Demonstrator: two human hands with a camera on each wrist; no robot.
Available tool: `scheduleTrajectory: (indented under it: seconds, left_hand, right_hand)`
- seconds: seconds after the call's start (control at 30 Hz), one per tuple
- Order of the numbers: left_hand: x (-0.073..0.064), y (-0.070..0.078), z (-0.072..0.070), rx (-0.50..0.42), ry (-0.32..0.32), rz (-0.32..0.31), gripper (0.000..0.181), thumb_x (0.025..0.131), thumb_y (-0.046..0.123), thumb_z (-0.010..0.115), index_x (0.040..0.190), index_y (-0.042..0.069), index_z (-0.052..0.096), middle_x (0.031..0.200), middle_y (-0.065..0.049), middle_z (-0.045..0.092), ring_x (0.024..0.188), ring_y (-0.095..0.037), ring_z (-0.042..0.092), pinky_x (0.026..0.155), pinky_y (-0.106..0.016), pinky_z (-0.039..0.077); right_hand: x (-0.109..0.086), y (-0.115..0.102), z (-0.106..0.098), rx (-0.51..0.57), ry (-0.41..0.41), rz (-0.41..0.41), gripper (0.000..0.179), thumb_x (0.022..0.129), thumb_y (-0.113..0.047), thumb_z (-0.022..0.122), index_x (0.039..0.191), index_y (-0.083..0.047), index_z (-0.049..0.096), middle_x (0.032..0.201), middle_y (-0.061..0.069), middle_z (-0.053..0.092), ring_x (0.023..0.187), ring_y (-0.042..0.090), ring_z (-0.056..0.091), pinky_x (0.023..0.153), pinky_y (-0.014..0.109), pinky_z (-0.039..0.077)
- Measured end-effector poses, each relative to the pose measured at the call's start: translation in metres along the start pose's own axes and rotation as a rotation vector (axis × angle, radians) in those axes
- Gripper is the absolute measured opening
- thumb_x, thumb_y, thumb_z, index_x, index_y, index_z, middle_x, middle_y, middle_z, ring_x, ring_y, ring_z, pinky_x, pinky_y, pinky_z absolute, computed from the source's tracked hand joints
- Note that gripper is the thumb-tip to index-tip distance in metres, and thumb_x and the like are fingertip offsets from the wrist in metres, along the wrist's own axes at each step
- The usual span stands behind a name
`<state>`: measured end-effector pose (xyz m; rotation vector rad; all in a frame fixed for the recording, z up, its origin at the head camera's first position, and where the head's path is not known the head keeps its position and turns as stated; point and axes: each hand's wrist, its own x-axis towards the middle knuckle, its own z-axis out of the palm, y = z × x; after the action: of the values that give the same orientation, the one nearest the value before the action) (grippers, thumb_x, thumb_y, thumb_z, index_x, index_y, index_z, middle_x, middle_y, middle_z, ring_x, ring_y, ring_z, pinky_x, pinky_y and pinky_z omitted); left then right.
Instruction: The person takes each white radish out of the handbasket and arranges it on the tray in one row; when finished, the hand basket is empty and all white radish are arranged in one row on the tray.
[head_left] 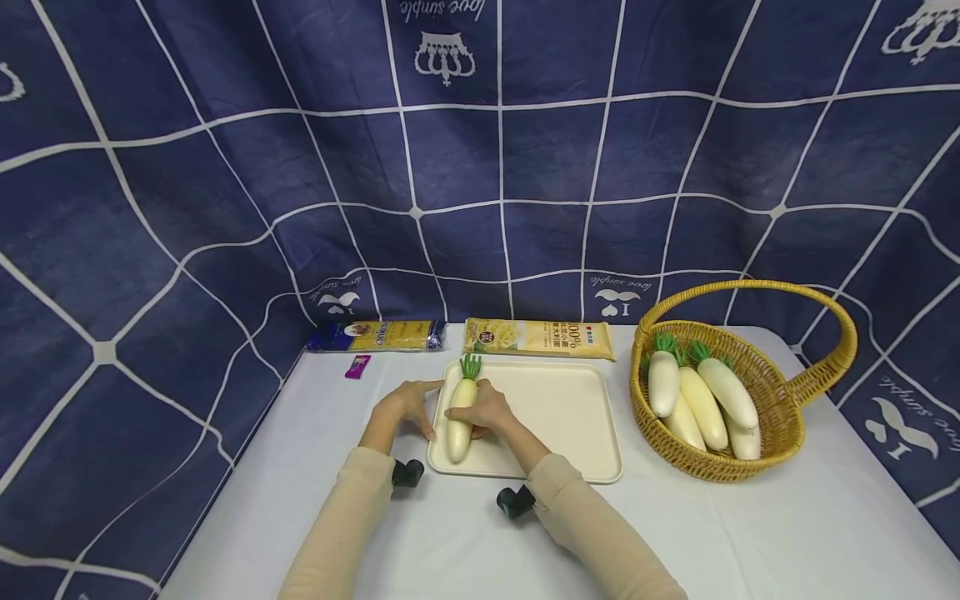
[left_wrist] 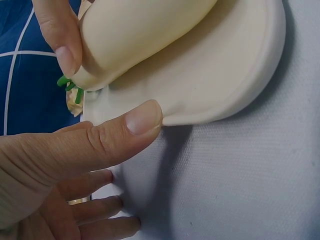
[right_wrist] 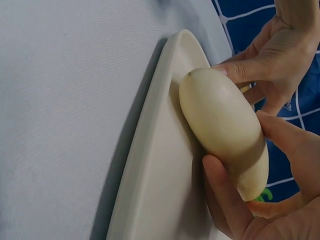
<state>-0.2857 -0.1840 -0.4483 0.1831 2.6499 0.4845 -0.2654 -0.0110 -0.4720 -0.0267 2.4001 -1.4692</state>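
Observation:
A pale cream white radish (head_left: 459,429) with a green leafy top lies lengthwise along the left side of the cream tray (head_left: 558,475). My right hand (head_left: 487,408) grips it around the middle, thumb on one side and fingers on the other, as the right wrist view shows. My left hand (head_left: 405,407) is at the tray's left edge. In the left wrist view its thumb (left_wrist: 142,118) touches the rim, while the other fingers (left_wrist: 107,227) reach out fairly straight outside the tray.
A wicker basket (head_left: 798,425) with a tall handle stands at the right, holding several white radishes (head_left: 727,396). Behind the tray lie a yellow pasta packet (head_left: 540,337) and a blue-and-yellow packet (head_left: 382,335). A small purple packet (head_left: 357,367) lies at the left.

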Motion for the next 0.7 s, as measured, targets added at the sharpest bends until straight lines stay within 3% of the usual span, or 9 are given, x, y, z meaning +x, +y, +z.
scheduleTrajectory:
  seconds: [0.23,0.47,0.7]
  left_hand:
    - [-0.0009,-0.0013,0.0002,-0.001,-0.004,0.005,0.11,0.049,0.022,0.092,0.145,0.018,0.039,0.141,-0.025,0.041,0.13,-0.045,0.036,0.102,-0.06,0.036]
    - [-0.0006,-0.0014,-0.0001,0.004,0.002,0.01,0.11,0.048,0.025,0.092,0.145,0.019,0.039,0.142,-0.026,0.04,0.13,-0.047,0.035,0.102,-0.061,0.036]
    - [-0.0006,-0.0006,0.0001,-0.012,-0.008,0.0,0.11,0.049,0.024,0.092,0.145,0.019,0.038,0.143,-0.025,0.038,0.132,-0.046,0.033,0.103,-0.062,0.034]
  right_hand:
    - [-0.001,-0.0004,-0.0009,-0.071,0.004,-0.016,0.089,0.074,-0.034,0.078,0.138,0.007,0.033,0.094,0.026,0.059,0.051,0.023,0.063,0.045,0.033,0.056]
    - [-0.0027,-0.0027,-0.0013,-0.104,0.01,-0.023,0.092,0.075,-0.036,0.077,0.142,0.005,0.029,0.079,0.02,0.06,0.051,0.023,0.064,0.046,0.031,0.056]
    - [-0.0039,-0.0034,-0.0018,-0.103,0.004,-0.023,0.091,0.076,-0.035,0.076,0.143,0.004,0.027,0.082,0.02,0.059,0.052,0.022,0.064,0.046,0.03,0.056]
